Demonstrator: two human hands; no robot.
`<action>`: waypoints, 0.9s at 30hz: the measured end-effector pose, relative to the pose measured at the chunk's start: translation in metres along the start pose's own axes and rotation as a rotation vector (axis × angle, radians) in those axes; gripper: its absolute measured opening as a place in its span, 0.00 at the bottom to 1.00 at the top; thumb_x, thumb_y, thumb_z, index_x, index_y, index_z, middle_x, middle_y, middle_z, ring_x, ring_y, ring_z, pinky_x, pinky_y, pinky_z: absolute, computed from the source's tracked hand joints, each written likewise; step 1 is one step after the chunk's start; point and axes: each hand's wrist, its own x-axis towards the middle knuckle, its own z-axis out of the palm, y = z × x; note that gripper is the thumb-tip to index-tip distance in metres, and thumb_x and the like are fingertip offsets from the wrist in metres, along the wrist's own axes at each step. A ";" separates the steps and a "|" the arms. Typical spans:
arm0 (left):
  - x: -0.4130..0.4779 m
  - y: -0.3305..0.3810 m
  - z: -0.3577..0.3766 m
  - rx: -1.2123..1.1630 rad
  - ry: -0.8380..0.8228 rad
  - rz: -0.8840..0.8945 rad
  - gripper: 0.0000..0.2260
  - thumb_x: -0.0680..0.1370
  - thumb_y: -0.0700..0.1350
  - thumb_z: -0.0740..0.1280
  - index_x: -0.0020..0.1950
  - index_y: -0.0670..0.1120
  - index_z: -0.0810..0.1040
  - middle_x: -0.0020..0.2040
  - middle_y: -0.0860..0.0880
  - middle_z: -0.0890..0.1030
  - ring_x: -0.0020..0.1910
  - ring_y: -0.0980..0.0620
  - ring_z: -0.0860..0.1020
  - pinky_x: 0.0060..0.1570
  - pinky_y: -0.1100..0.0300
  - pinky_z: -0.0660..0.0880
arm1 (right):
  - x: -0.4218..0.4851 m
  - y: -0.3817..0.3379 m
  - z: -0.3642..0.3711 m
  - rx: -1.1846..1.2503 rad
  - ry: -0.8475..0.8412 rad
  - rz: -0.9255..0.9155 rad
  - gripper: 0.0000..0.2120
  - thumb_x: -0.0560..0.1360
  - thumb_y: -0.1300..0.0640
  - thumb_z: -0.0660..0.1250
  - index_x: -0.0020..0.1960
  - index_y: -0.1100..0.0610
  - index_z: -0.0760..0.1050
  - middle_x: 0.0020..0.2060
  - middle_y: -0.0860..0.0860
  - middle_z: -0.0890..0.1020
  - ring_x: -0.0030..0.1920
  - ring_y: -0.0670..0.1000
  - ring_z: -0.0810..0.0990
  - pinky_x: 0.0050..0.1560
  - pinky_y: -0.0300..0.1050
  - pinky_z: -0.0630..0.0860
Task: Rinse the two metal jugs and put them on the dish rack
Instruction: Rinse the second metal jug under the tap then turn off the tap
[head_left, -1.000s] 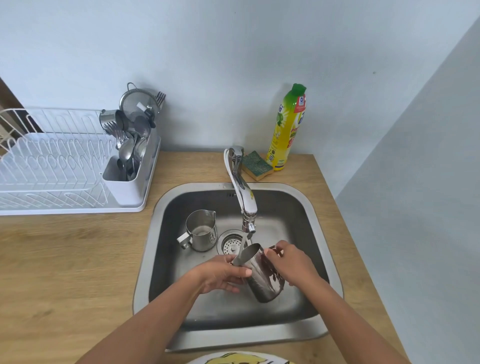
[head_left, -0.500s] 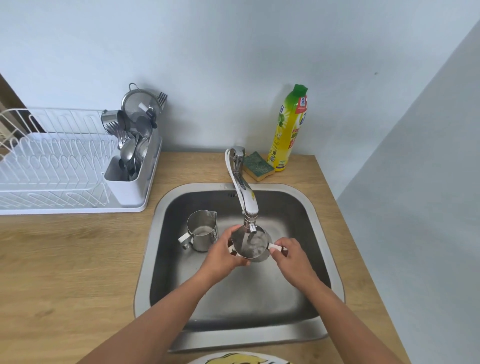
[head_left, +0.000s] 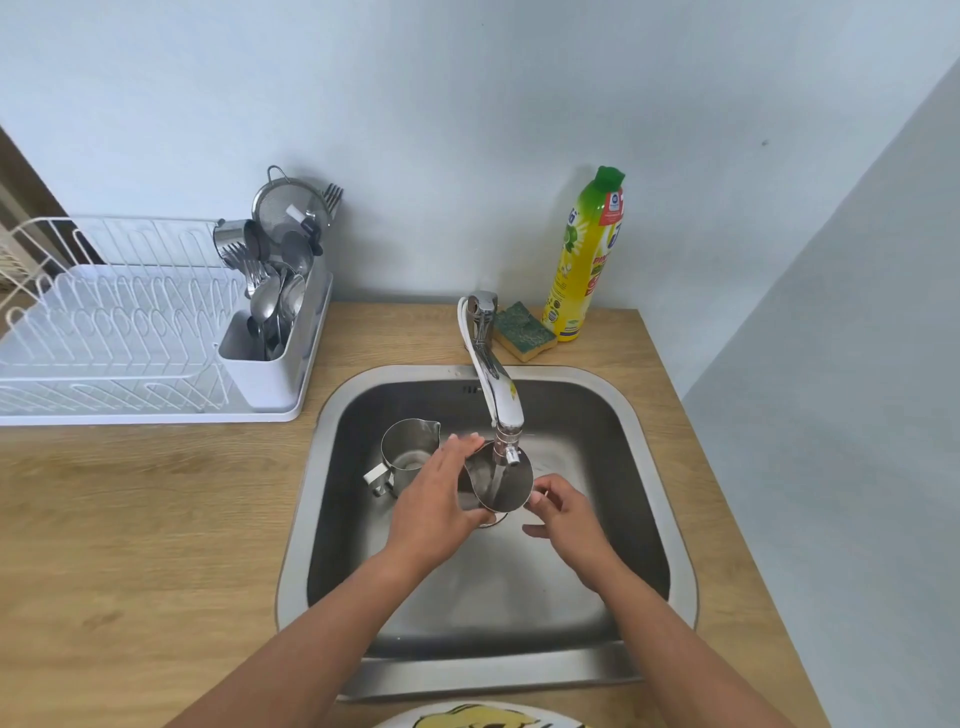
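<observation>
I hold a metal jug (head_left: 501, 480) under the tap (head_left: 501, 410), its mouth up, and water runs into it. My left hand (head_left: 439, 501) wraps its left side. My right hand (head_left: 563, 506) pinches its handle on the right, other fingers spread. A second metal jug (head_left: 408, 452) stands upright on the sink floor just left of my left hand, handle toward the front left. The white dish rack (head_left: 114, 332) sits on the counter at the left.
The steel sink (head_left: 644, 467) is set in a wooden counter. The rack's cutlery holder (head_left: 275, 312) is full of spoons, forks and a strainer. A sponge (head_left: 523, 331) and a yellow soap bottle (head_left: 584, 260) stand behind the tap. A plate rim (head_left: 478, 717) shows at the bottom.
The jug went from tilted low in the sink to upright under the spout. Both hands rose with it, and water now runs into it.
</observation>
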 end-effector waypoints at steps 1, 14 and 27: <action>-0.001 -0.001 0.000 0.012 0.016 0.015 0.39 0.66 0.52 0.79 0.73 0.57 0.65 0.72 0.59 0.70 0.72 0.55 0.67 0.63 0.57 0.71 | 0.001 0.002 0.001 0.034 -0.021 0.016 0.04 0.81 0.60 0.63 0.50 0.59 0.75 0.51 0.59 0.79 0.54 0.53 0.80 0.52 0.49 0.83; -0.012 -0.012 -0.003 0.072 0.091 -0.063 0.38 0.58 0.69 0.71 0.64 0.55 0.75 0.60 0.56 0.77 0.60 0.54 0.74 0.62 0.58 0.72 | -0.001 0.009 0.017 0.067 -0.188 0.196 0.09 0.84 0.58 0.56 0.59 0.60 0.72 0.40 0.56 0.84 0.40 0.56 0.85 0.36 0.47 0.82; -0.022 -0.016 0.022 -0.331 -0.217 -0.438 0.30 0.54 0.64 0.79 0.49 0.56 0.74 0.48 0.58 0.83 0.48 0.59 0.81 0.54 0.55 0.78 | -0.002 -0.003 -0.022 -0.442 -0.071 0.168 0.12 0.80 0.48 0.61 0.56 0.55 0.72 0.41 0.52 0.77 0.32 0.53 0.80 0.28 0.43 0.75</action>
